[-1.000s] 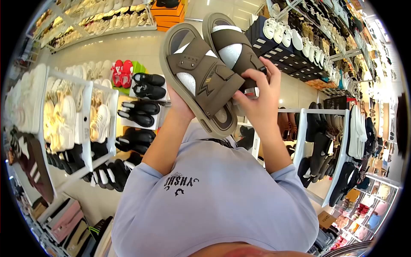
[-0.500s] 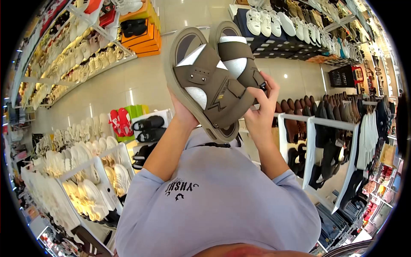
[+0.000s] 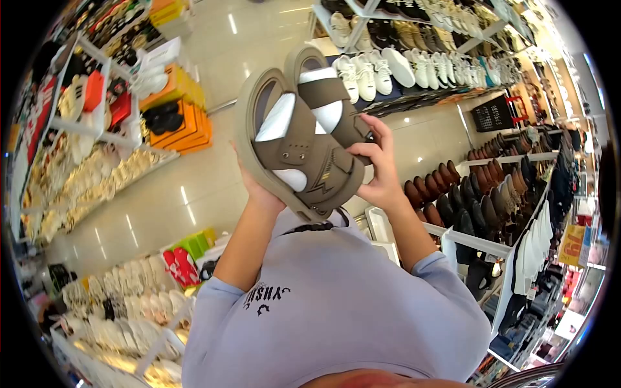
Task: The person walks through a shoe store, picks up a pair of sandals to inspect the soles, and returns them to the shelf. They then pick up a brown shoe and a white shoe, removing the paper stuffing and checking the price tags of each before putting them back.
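A pair of brown sandals is held up before my chest, with white filling under the straps. My left hand (image 3: 260,184) supports the nearer sandal (image 3: 301,152) from its outer side, its fingers mostly hidden behind the sole. With its fingers and thumb bent at the straps, my right hand (image 3: 376,158) grips the pair from the right, beside the strap end of the farther sandal (image 3: 326,97). The two sandals lie side by side, partly overlapping, toes and heels roughly aligned.
White sneakers (image 3: 365,76) line a shelf at the upper right. Brown and black shoes (image 3: 462,194) stand on a rack at the right. Orange boxes (image 3: 184,132) are stacked at the upper left. Red shoes (image 3: 182,266) and pale shoes (image 3: 132,278) sit lower left.
The sandals and both hands have shifted slightly left in the view, and the sandals have turned a little. The surrounding shelves appear shifted and rotated as the camera view has moved.
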`<move>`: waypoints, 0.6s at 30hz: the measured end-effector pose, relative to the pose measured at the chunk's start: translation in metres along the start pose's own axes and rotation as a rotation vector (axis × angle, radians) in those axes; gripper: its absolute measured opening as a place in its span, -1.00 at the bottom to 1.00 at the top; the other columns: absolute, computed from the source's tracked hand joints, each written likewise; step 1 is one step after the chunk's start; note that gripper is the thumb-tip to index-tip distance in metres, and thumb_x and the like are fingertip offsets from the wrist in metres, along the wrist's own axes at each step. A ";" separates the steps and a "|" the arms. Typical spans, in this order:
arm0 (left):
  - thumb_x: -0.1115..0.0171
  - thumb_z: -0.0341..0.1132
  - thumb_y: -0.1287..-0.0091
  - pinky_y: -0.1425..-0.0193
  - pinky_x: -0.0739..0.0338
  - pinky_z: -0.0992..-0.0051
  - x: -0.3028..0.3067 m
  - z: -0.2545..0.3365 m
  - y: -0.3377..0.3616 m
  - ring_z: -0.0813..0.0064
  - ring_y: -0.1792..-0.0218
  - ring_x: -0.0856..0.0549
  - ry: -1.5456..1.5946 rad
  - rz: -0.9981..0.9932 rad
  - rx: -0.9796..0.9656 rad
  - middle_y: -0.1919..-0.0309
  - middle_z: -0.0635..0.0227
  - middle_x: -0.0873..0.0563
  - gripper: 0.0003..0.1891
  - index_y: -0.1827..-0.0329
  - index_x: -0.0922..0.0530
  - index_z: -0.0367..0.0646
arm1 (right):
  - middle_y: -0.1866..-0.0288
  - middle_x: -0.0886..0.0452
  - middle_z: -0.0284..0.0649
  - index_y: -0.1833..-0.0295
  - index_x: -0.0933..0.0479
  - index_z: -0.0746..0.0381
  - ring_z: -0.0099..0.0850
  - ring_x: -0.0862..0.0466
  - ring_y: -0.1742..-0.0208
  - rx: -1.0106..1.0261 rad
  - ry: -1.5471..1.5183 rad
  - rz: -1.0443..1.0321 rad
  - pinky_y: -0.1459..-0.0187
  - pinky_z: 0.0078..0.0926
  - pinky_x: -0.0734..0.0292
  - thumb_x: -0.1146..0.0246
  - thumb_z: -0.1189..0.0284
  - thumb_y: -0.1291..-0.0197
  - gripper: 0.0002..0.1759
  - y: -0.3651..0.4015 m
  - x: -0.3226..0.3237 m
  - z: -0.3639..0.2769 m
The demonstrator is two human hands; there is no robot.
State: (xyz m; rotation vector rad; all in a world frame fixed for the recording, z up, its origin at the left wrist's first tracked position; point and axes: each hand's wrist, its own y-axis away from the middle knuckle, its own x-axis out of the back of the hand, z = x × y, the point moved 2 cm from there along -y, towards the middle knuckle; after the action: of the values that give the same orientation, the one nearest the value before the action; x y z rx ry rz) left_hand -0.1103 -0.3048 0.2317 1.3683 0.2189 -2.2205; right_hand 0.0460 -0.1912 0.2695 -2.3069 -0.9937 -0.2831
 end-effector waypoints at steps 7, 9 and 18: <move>0.36 0.37 -0.31 -0.24 -0.41 0.26 0.011 0.020 -0.090 0.24 -0.19 -0.47 -0.042 -0.072 0.096 -0.19 0.15 -0.45 -0.16 -0.35 -0.20 -0.23 | -0.36 -0.14 0.01 0.12 -0.60 0.23 -0.02 -0.24 -0.36 -0.107 -0.098 0.033 -0.30 -0.14 -0.17 -0.36 0.29 0.06 -0.64 -0.065 -0.001 0.053; 0.36 0.36 -0.32 -0.25 -0.40 0.26 0.014 0.033 -0.122 0.24 -0.19 -0.47 0.032 -0.157 0.166 -0.20 0.13 -0.44 -0.16 -0.35 -0.20 -0.24 | -0.36 -0.15 0.03 0.09 -0.62 0.22 -0.01 -0.23 -0.37 -0.098 -0.042 0.024 -0.31 -0.13 -0.16 -0.28 0.19 -0.05 -0.62 -0.092 -0.007 0.058; 0.42 0.37 -0.33 -0.25 -0.42 0.24 0.024 0.159 -0.250 0.22 -0.17 -0.49 0.089 -0.118 0.172 -0.18 0.13 -0.46 -0.17 -0.33 -0.25 -0.20 | -0.26 -0.28 0.11 0.17 -0.59 0.28 -0.04 -0.34 -0.27 0.050 0.121 0.341 -0.27 -0.15 -0.21 -0.15 0.40 -0.17 -0.78 -0.242 -0.102 0.070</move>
State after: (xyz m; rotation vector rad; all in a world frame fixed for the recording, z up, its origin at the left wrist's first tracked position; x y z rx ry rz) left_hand -0.3699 -0.1626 0.2540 1.5854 0.1455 -2.3219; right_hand -0.2013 -0.0785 0.2800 -2.3338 -0.5301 -0.2501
